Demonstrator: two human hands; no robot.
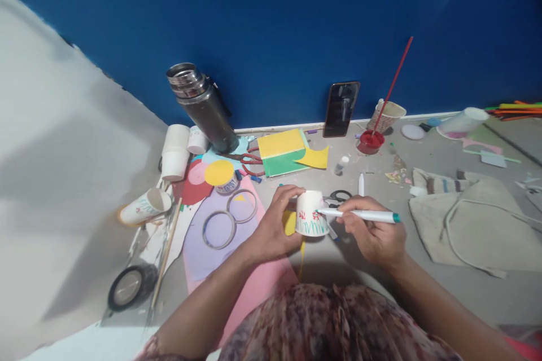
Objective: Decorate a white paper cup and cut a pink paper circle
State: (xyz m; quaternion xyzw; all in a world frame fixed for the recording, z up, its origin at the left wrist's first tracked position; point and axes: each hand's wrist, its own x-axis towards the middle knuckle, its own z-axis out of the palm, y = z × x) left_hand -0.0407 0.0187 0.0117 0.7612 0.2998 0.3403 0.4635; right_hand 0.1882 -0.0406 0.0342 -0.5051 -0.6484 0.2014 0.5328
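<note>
My left hand point(274, 225) grips a white paper cup point(311, 214), held upside down above the grey floor. The cup carries red marks and a teal zigzag line near its rim. My right hand point(372, 231) holds a white marker with a teal end cap point(368, 215), its tip touching the cup's side. Black scissors point(339, 196) lie just behind the cup, and a yellow paper piece point(289, 222) shows under my left hand.
A steel flask point(202, 104), stacked white cups point(175, 152), coloured paper sheets point(282, 151), tape rolls point(231, 217), a phone point(341, 108) against the blue wall, a red paint dish point(370, 142) with a brush, and a cloth bag point(474, 220) at right.
</note>
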